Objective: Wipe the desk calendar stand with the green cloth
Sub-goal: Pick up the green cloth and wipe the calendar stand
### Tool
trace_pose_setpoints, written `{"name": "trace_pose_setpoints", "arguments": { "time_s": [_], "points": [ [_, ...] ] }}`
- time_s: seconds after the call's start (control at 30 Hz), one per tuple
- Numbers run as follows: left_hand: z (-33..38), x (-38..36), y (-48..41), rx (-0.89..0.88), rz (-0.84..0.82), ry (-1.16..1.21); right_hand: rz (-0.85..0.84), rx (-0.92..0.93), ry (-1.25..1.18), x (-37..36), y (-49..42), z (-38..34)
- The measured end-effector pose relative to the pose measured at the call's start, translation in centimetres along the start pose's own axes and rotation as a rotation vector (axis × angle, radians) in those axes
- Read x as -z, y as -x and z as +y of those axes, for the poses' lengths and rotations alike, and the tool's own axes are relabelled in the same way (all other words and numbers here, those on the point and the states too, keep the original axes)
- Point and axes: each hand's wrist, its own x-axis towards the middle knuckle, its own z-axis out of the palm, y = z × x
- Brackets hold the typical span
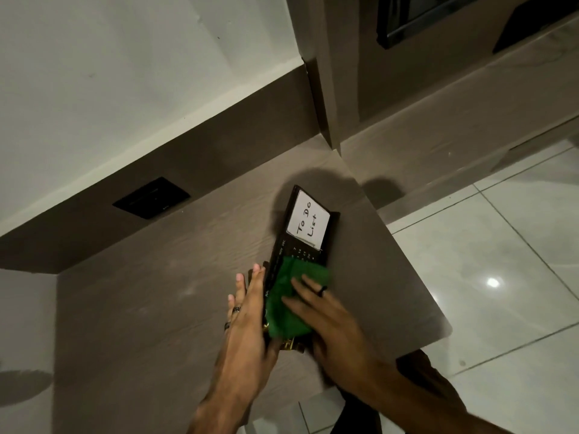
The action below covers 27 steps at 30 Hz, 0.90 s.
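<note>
Wiping is underway as we look down: our right hand (326,321) presses the green cloth (288,302) flat onto the near half of the desk calendar stand (308,233), fingers (302,288) spread and extended over the fabric, pinning it rather than gripping it. Our left hand (250,311) braces the stand's left edge, fingers straight and together, closed around nothing. The stand lies on the tabletop (156,292) close to its right edge, tilted away from us, with a white "To Do List" note (308,223) at the far end. We judge the job partly done at best (the cloth covers only the lower part); the date grid and the frame around the note sit uncovered. Something brass-coloured peeks out below the cloth, too hidden to identify.
</note>
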Motion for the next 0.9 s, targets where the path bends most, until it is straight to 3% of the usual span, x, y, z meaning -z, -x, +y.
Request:
{"name": "trace_pose_setpoints", "arguments": {
  "time_s": [0.07,0.2,0.33,0.4,0.53,0.7,0.9],
  "points": [
    [0.0,-0.1,-0.1,0.017,-0.009,-0.003,0.03,0.071,-0.019,0.4,-2.0,0.3],
    [-0.1,-0.1,0.3,0.04,-0.012,0.051,0.113,-0.158,0.047,2.0,-3.1,2.2],
    [0.0,-0.1,0.1,-0.002,-0.008,0.03,-0.028,0.028,0.019,-0.2,0.5,0.1],
    [-0.1,-0.1,0.0,0.002,-0.017,0.025,-0.016,0.055,0.0,0.4,-1.4,0.6],
    [-0.4,-0.2,-0.1,-0.015,-0.021,0.042,0.108,-0.151,0.098,2.2,-2.7,3.0],
    [-0.7,-0.3,-0.1,-0.064,0.032,0.087,-0.041,0.095,0.018,0.0,-0.4,1.0],
    [-1.3,-0.3,-0.1,-0.085,-0.009,0.036,0.057,-0.064,0.113,2.1,-2.8,3.2]
  ]
}}
